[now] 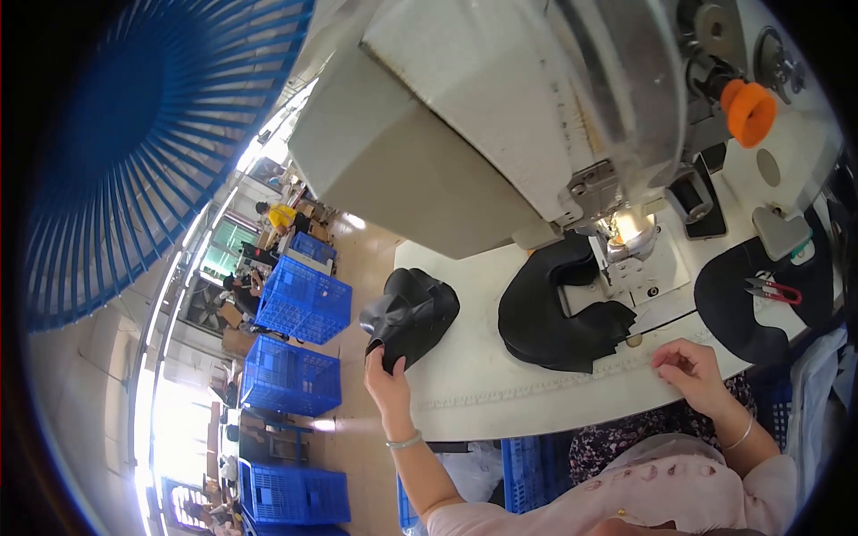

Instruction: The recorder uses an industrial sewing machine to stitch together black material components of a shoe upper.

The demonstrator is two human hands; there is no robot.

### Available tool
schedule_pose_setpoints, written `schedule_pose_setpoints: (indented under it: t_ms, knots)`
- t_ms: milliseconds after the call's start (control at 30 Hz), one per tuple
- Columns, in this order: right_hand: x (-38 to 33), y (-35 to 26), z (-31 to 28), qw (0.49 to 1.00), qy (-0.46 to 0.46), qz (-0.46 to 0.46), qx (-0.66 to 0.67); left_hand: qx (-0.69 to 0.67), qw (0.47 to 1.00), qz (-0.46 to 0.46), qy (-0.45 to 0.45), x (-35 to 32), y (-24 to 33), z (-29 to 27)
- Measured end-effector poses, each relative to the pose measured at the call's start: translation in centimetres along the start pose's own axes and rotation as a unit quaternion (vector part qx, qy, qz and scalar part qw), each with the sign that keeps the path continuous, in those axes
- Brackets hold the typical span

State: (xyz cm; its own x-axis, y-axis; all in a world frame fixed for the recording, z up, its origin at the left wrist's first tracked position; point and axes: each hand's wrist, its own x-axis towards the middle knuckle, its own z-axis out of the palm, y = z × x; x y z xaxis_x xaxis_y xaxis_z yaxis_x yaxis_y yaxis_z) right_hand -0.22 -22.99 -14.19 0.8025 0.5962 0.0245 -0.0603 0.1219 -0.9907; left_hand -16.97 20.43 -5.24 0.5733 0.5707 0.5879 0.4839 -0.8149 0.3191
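At the left end of the white sewing table (483, 393), my left hand (388, 382) grips the near edge of a black shoe upper piece (409, 313), which looks curved and shiny. My right hand (693, 373) is over the table's front edge, its fingers curled together; anything between them is too small to make out. Beyond and between my hands lies a stack of black C-shaped pieces (536, 330), beside the sewing machine's lit needle area (628, 234). More black curved pieces (728, 299) lie to the right, with red-handled thread snips (776, 290) on top.
The sewing machine head (429, 152) overhangs the table's far side, with an orange knob (749, 113) at right. A blue fan (152, 134) fills the upper left. Blue crates (295, 375) line the floor at left. Another person in yellow (282, 216) is far off.
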Motion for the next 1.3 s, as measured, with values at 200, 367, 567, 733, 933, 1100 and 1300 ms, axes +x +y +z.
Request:
schedule_pose_setpoints:
  t_ms: [200,367,567,733,933,1100,1300]
  knots:
    - [-0.3,-1.7,-0.2,1.000,-0.014,0.009,-0.023,0.089,0.981,0.133,-0.114,-0.9,2.7,1.5]
    - [-1.0,-3.4,-2.2,0.998,0.007,-0.040,-0.050,0.091,0.975,0.132,-0.154,-2.1,5.0,3.7]
    - [-4.0,-7.8,-8.6,0.970,0.114,-0.047,-0.209,0.139,0.977,0.096,-0.132,-1.1,5.7,4.6]
    - [-4.3,-7.7,-17.8,0.751,0.404,-0.109,-0.511,0.162,0.983,0.060,-0.066,-1.7,6.4,2.5]
    - [-5.1,-7.6,-26.1,0.542,0.510,0.023,-0.667,0.179,0.980,0.028,-0.085,-1.9,7.2,2.8]
    - [-4.3,-7.3,-34.5,0.394,0.583,-0.090,-0.704,0.186,0.980,0.045,-0.051,-2.3,9.2,1.4]
    - [-3.3,-7.8,-24.7,0.512,0.420,0.071,-0.746,0.135,0.986,0.028,-0.095,-2.9,10.2,-0.6]
